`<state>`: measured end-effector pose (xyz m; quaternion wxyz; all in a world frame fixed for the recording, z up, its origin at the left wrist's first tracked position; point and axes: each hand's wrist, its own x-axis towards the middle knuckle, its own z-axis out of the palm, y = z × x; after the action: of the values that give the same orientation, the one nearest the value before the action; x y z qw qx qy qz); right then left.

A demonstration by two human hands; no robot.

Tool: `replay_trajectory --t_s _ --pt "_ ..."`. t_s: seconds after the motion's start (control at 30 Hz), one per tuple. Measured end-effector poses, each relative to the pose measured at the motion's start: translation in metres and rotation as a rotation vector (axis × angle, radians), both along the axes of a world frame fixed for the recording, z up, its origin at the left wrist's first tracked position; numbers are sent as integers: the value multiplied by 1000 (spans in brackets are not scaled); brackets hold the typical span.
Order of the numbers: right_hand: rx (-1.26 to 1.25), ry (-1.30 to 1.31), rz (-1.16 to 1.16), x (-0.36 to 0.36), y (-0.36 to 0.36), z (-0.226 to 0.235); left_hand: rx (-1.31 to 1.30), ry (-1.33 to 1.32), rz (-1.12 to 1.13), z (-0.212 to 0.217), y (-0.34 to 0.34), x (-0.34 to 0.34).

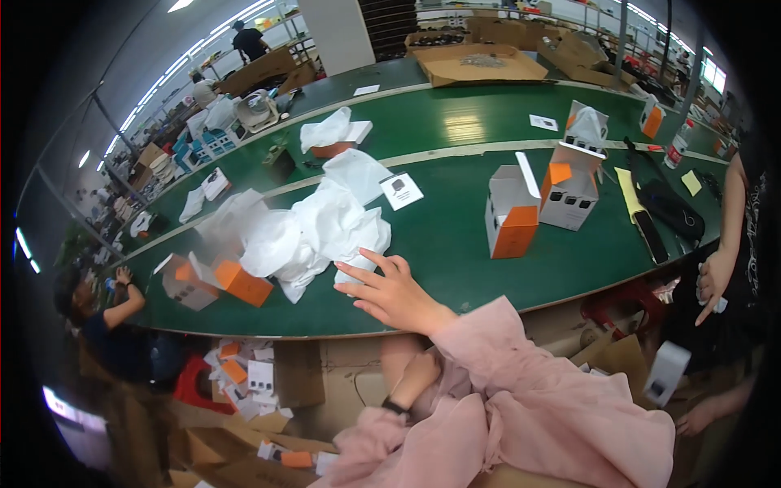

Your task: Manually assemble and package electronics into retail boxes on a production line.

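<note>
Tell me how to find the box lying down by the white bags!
Look at the long green table. At its left is a heap of white plastic bags, which the right hand reaches toward. Left of the heap lies an orange and white box. It lies tipped over, while the open boxes farther right stand upright.

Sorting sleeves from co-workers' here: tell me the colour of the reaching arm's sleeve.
Pale pink sleeve, behind the right hand; head view shows it.

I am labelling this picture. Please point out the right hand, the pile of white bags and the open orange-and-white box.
right hand (396, 294), head view, back of hand.
pile of white bags (313, 224), head view, middle bag.
open orange-and-white box (512, 221), head view, front wall.
</note>
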<state>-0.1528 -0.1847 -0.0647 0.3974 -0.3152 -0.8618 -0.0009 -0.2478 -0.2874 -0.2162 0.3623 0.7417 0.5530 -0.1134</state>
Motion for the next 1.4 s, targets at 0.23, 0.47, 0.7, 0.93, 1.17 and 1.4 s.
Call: replay_trajectory --t_s 0.23,0.47,0.7,0.93,1.17,1.4 --pt "454 327 -613 130 -58 15 60 -230 -98 -26 99 63" --pt "-44 374 -789 173 -5 12 -71 -438 -256 -45 175 121" --pt "-442 466 -422 209 -9 27 -147 -628 -364 -17 235 147" --pt "-498 460 -434 205 -20 26 -162 -804 -285 5 245 124" --pt "-516 584 -642 244 -35 17 -116 -864 -209 32 219 81" --pt "-265 755 -848 290 -78 6 -100 -954 -23 49 124 57"
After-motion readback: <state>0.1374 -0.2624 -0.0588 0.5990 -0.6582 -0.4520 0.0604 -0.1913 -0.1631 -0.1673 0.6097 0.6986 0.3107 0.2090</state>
